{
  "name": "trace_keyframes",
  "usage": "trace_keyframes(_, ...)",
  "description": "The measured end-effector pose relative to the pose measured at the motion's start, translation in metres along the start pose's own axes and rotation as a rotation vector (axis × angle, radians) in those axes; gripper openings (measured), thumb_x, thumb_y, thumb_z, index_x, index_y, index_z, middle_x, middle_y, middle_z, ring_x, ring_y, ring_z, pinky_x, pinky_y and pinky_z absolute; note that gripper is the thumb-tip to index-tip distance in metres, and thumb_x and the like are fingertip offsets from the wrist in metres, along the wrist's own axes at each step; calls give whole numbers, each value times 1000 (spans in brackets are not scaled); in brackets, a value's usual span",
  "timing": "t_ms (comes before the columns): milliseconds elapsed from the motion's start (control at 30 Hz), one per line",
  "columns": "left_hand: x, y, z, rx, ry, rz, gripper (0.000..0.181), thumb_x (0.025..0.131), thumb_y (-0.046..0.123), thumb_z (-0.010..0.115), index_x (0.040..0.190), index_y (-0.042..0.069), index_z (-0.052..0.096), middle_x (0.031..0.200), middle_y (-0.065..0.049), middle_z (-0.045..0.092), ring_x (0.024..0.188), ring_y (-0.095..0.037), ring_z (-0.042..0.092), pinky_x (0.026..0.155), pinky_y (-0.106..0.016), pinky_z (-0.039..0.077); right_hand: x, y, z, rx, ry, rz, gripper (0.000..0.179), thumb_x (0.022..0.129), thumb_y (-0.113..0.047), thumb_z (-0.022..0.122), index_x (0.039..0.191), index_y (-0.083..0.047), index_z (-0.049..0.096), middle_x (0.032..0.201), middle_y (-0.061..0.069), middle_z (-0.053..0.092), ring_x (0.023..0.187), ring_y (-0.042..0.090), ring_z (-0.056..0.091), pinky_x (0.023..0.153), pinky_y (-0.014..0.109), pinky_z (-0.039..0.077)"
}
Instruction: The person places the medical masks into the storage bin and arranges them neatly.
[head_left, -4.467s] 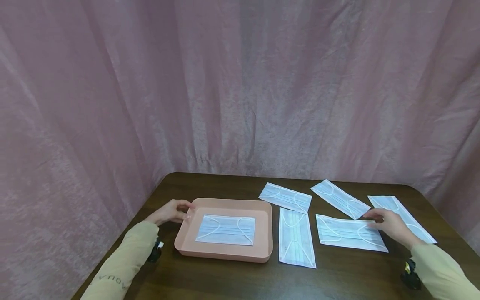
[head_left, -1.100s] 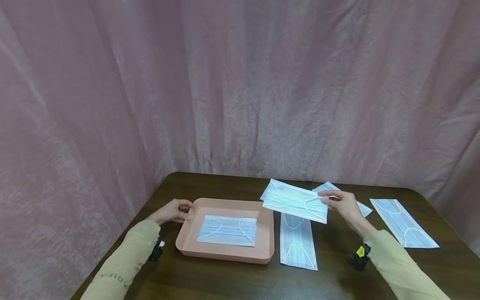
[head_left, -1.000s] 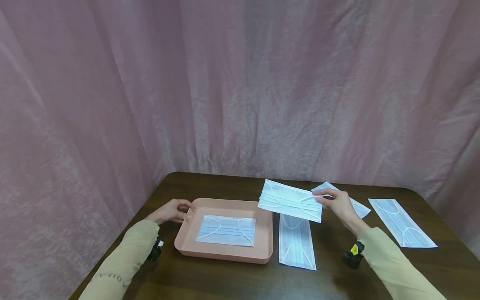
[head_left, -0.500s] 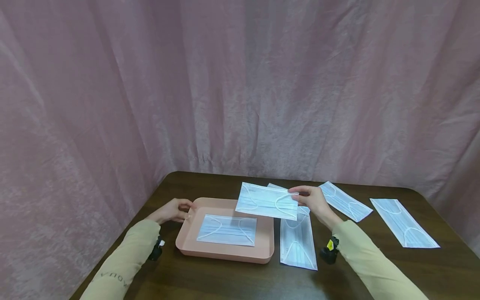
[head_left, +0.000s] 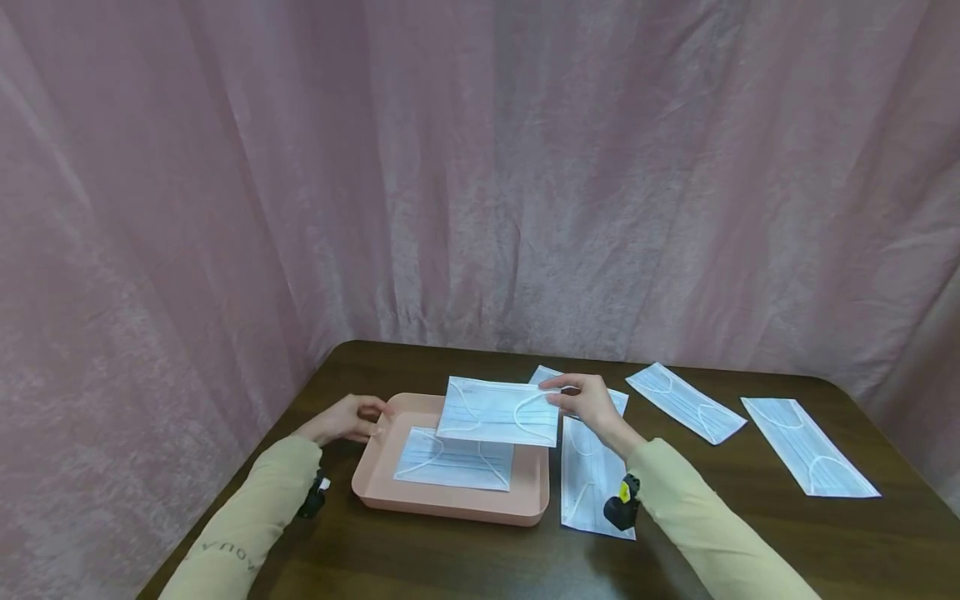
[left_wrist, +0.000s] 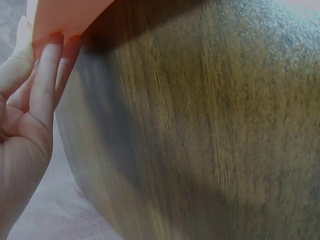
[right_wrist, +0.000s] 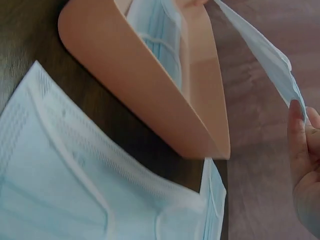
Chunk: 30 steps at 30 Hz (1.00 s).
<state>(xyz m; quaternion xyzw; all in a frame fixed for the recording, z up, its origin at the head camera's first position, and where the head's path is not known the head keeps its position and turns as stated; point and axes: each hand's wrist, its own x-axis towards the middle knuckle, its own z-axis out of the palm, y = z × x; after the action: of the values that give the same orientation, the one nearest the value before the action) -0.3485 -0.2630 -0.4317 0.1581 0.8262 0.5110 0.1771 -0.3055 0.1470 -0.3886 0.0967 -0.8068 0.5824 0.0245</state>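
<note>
My right hand (head_left: 592, 407) pinches a light blue face mask (head_left: 491, 411) by its right end, thumb on one face and fingers on the other. That mask hangs above the right part of a pink tray (head_left: 450, 510), and in the right wrist view the held mask (right_wrist: 265, 52) is clear of the rim. Inside the tray lies another face mask (head_left: 450, 471), partly covered in the head view. My left hand (head_left: 345, 419) grips the tray's left rim; in the left wrist view its fingers (left_wrist: 46, 82) press the outer wall while the thumb reaches over the edge.
Right of the tray, an upright-lying mask (head_left: 588, 475) is partly hidden by my right arm, with another mask (head_left: 618, 400) behind my hand. Two more masks, a slanted one (head_left: 686, 402) and a far-right one (head_left: 810, 446), lie on the dark wooden table (head_left: 720, 500). A pink curtain (head_left: 480, 183) hangs behind.
My right hand took the mask from the right part of the table and carried it left, from above the other masks to over the tray. The left hand and tray have stayed put.
</note>
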Motion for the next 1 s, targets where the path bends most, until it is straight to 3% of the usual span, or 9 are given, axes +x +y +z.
trace_keyframes(467,-1,-1,0,-14,5,4,36,78,-11,62,112,-12,51,106,-23,57,76,-19,58,62,-34,51,-2,-2,41,36,-53,-38,17,80,4,64,96,0,68,100,12,62,86,25,60,66,36,51)
trace_keyframes(1000,-3,0,1,3,10,-10,36,79,-7,64,112,-11,52,112,-24,54,80,-19,58,66,-37,51,-3,4,69,72,-69,26,17,81,3,65,96,-2,69,97,9,63,81,21,58,66,37,51)
